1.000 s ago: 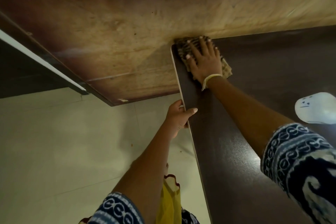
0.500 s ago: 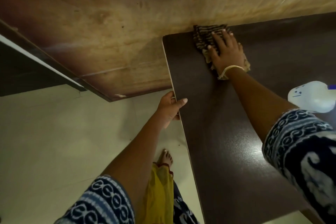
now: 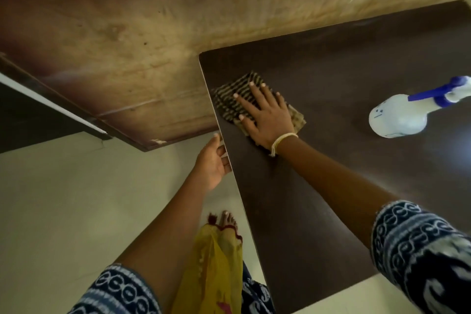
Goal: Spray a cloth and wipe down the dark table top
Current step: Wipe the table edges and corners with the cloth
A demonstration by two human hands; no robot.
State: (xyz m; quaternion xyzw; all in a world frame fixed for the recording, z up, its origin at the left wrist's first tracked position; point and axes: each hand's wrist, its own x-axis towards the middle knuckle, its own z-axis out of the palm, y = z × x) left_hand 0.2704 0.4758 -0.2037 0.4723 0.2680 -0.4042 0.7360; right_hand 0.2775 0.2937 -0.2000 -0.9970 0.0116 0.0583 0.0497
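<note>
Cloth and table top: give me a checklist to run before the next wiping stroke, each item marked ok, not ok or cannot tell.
1. Right hand pressed flat on the cloth: ok.
2. Cloth lying on the table top, near its left edge: ok.
3. Left hand steadying the table edge: ok.
4. Spray bottle clear of the cloth, off to the right: ok.
5. Cloth damp enough: cannot tell.
</note>
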